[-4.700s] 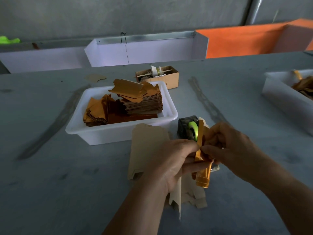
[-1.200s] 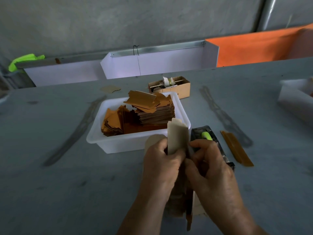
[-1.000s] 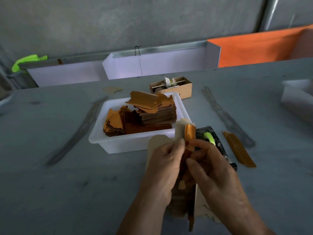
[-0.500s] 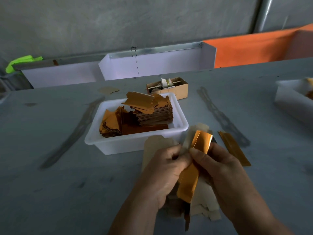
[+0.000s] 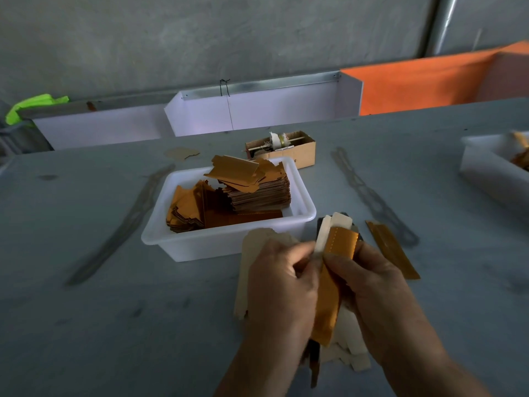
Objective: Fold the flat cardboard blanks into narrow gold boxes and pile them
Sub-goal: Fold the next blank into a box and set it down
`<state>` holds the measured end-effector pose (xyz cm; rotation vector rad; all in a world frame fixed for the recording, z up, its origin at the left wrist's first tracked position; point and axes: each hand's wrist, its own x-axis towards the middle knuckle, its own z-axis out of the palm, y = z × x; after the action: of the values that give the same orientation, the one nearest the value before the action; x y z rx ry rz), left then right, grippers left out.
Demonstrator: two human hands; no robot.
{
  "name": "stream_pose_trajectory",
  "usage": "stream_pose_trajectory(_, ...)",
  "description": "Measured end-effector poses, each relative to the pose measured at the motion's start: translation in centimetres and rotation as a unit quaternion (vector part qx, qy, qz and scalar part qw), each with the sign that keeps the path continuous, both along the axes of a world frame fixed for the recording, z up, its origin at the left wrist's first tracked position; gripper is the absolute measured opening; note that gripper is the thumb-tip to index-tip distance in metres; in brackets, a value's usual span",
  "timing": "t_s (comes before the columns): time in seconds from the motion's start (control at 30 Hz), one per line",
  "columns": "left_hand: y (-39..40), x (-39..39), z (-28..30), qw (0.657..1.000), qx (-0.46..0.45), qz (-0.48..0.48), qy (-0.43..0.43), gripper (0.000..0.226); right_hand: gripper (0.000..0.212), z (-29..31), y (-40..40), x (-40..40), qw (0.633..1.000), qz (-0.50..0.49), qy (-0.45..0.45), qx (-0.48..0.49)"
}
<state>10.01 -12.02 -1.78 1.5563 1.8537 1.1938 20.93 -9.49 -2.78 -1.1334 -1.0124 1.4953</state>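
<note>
One grey table (image 5: 86, 325) fills most of the view, dark streaks across it. Behind it, white sheet-metal bins (image 5: 257, 110) and an orange panel (image 5: 423, 78) against a concrete wall; a lime-green cloth (image 5: 31, 106) at far left. White plastic tub (image 5: 229, 242) sits mid-table, holding a stack of gold cardboard blanks (image 5: 257, 187) plus looser ones leaning at its left. A second white tub (image 5: 492, 173) is cut off at the right edge. Small brown carton (image 5: 286, 147) with a spool inside stands just behind the first tub.

Left hand (image 5: 282, 287) and right hand (image 5: 375, 285) meet in front of the tub, both with fingers curled, pinching a part-folded gold blank (image 5: 333, 270), gold face up, pale reverse flaps showing at its top. The hands hide most of its lower half. Flat pale blank (image 5: 252, 253) lies under the left hand, more pale pieces (image 5: 349, 348) under the right. One finished narrow gold box (image 5: 392, 250) lies on the table just right of the hands. A dark object behind the held blank is mostly blocked. No readable writing anywhere.
</note>
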Motion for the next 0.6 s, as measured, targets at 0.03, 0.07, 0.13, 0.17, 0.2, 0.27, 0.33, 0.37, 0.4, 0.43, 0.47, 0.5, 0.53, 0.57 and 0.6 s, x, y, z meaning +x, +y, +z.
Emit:
stream_pose_trajectory(0.03,-0.2,0.4,0.1,0.993,0.041,0.014,0.112,0.036,0.010,0.1,0.0,-0.1,1.000,-0.003,-0.006,0.002)
stream_pose_trajectory(0.07,-0.3,0.9,0.4,0.971,0.067,0.021,0.229,0.040,0.010,0.2,-0.1,-0.2,1.000,-0.005,-0.010,0.005)
stream_pose_trajectory(0.13,-0.7,1.9,0.5,0.937,0.065,0.020,0.343,0.053,0.016,0.3,-0.2,-0.3,1.000,-0.003,-0.013,0.011)
stream_pose_trajectory(0.17,-1.0,2.4,0.5,0.925,0.041,0.014,0.377,0.057,0.018,0.3,-0.4,-0.3,1.000,0.001,-0.012,0.012)
stream_pose_trajectory(0.2,-1.1,2.8,0.4,0.916,0.027,0.013,0.400,0.062,0.017,0.4,-0.5,-0.3,1.000,0.007,-0.010,0.013)
stream_pose_trajectory(0.27,-1.3,3.2,0.4,0.913,0.000,0.000,0.407,0.068,0.017,0.4,-0.8,-0.1,1.000,0.013,-0.002,0.013)
stream_pose_trajectory(0.33,-1.5,3.3,0.2,0.919,-0.011,-0.006,0.393,0.065,0.027,0.4,-0.9,0.2,1.000,0.014,0.010,0.016)
stream_pose_trajectory(0.37,-1.5,3.4,-0.1,0.925,-0.003,-0.001,0.379,0.063,0.030,0.4,-0.9,0.2,1.000,0.019,0.009,0.019)
stream_pose_trajectory(0.4,-1.5,3.3,-0.2,0.932,0.005,0.003,0.362,0.062,0.030,0.5,-0.9,0.2,0.999,0.025,0.001,0.023)
stream_pose_trajectory(0.43,-1.6,3.2,-0.2,0.941,0.011,0.000,0.339,0.060,0.029,0.5,-0.8,0.3,0.999,0.026,-0.008,0.026)
stream_pose_trajectory(0.47,-1.6,3.0,-0.2,0.950,0.019,-0.008,0.311,0.057,0.027,0.4,-0.7,0.3,0.999,0.021,-0.019,0.027)
stream_pose_trajectory(0.5,-1.5,2.9,0.0,0.960,0.020,-0.018,0.280,0.051,0.025,0.3,-0.4,0.4,0.999,0.013,-0.027,0.024)
stream_pose_trajectory(0.53,-1.3,2.6,0.1,0.972,0.020,-0.022,0.233,0.045,0.024,0.3,-0.1,0.6,0.999,0.008,-0.031,0.018)
stream_pose_trajectory(0.57,-1.1,2.3,0.2,0.987,0.013,-0.014,0.161,0.040,0.023,0.3,0.2,0.8,1.000,0.009,-0.028,0.009)
stream_pose_trajectory(0.6,-0.8,2.0,0.4,0.997,-0.017,-0.008,0.075,0.034,0.022,0.4,0.5,1.0,1.000,0.014,-0.019,0.004)
